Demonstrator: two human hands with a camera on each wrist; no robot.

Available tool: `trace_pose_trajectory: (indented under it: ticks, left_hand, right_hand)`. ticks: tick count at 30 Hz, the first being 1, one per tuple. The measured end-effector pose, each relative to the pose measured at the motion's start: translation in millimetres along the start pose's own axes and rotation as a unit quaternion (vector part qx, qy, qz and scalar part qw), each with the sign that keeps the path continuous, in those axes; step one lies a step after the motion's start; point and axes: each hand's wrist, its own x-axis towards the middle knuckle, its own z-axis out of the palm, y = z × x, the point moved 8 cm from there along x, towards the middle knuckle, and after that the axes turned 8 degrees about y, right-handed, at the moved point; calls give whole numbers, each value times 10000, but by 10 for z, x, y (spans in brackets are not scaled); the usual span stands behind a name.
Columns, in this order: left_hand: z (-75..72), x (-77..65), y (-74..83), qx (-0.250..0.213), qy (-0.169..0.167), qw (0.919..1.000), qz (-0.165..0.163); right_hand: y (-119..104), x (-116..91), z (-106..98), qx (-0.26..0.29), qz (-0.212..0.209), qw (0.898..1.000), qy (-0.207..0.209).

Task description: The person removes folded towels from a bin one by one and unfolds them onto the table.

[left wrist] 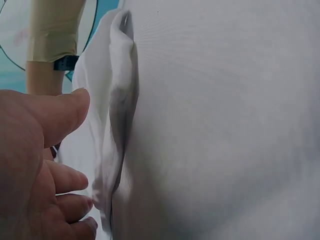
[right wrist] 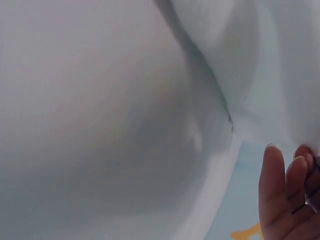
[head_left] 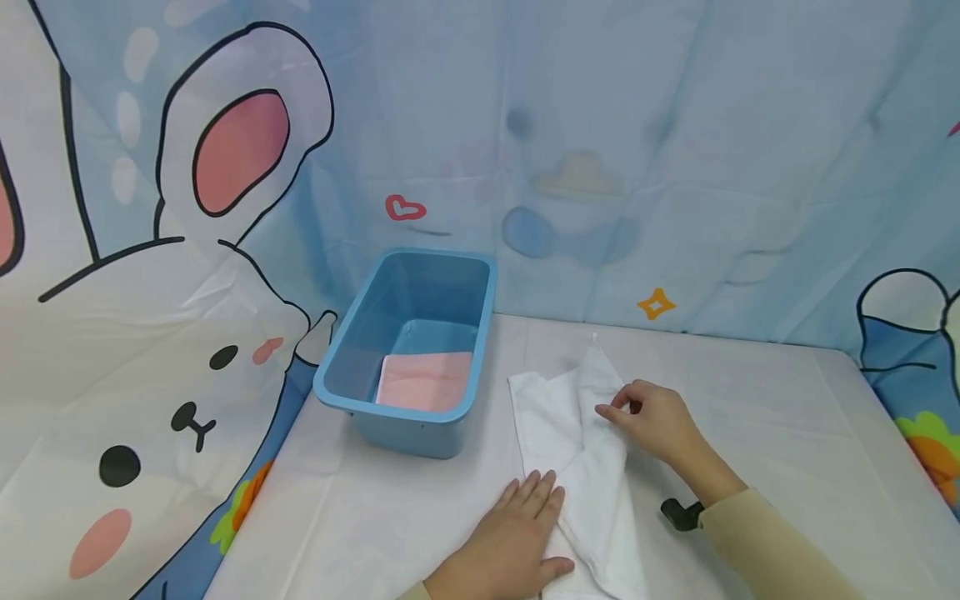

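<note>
White fabric, a loosely folded cloth (head_left: 600,492), lies at five o'clock in the head view on the white-covered table (head_left: 787,433). Around the cloth's middle, the left hand (head_left: 517,533) is at eight o'clock, straight-fingered and grasping nothing, resting on its edge; the right hand (head_left: 660,425), at two o'clock, pinches a raised fold. Apart, at ten o'clock, stands a blue rectangular plastic basin (head_left: 420,437) containing a flat pink cloth (head_left: 427,382).

A cartoon-printed backdrop (head_left: 435,100) behind a white table (head_left: 802,425) suggests a makeshift booth
</note>
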Motion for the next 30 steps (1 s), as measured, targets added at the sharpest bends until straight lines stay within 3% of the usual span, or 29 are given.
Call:
trace_pose_trajectory:
  ticks: [6, 12, 20, 30]
  left_hand:
    - [10, 25, 65, -22, -26, 10000, 56]
    - [7, 35, 128, 101, -118, 9998, 119]
    - [78, 46, 149, 252, -353, 9991, 31]
    - [101, 3, 70, 372, -679, 9967, -241]
  right_hand:
    - [122, -27, -69, -321, 77, 9992, 205]
    - [289, -65, -134, -394, 576, 9973, 234]
    - [561, -103, -195, -389, 1273, 9909, -201]
    - [814, -155, -297, -376, 1228, 9894, -685]
